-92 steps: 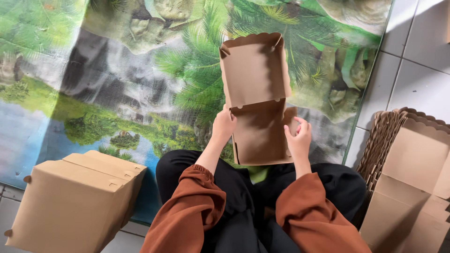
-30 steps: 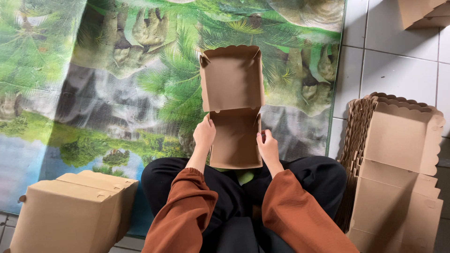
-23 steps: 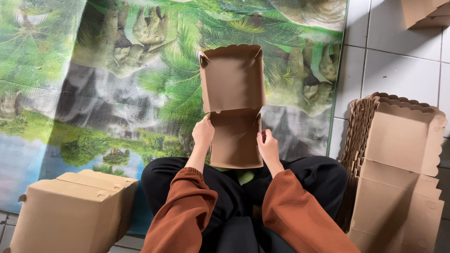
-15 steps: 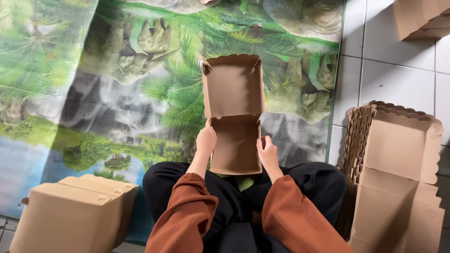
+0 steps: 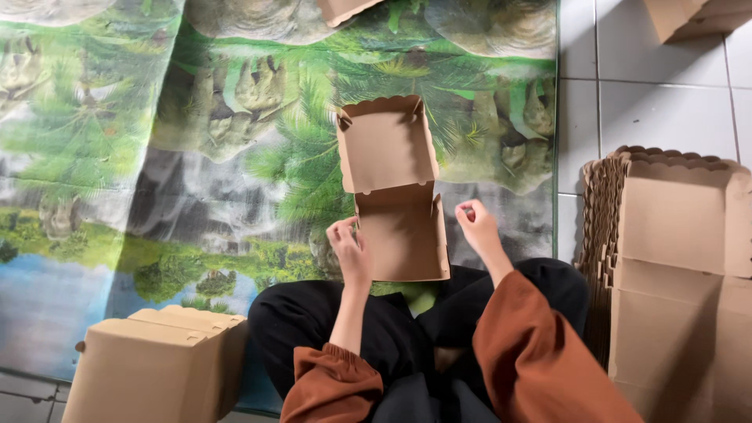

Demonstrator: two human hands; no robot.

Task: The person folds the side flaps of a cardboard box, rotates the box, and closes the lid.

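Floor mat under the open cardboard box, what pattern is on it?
Printed forest-and-waterfall landscape mat, head view.

Looks like a home floor turned into a box-folding workplace: white floor tiles (image 5: pixel 658 110), a landscape-printed mat (image 5: pixel 157 157) spread ahead of the hands, flat scalloped cardboard blanks (image 5: pixel 603 235) stacked right, a folded carton (image 5: pixel 149 368) left.

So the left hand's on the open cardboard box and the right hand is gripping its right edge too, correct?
Not quite. In the head view the left hand does touch the open cardboard box, but the right hand is off it, hanging just beside its right edge.
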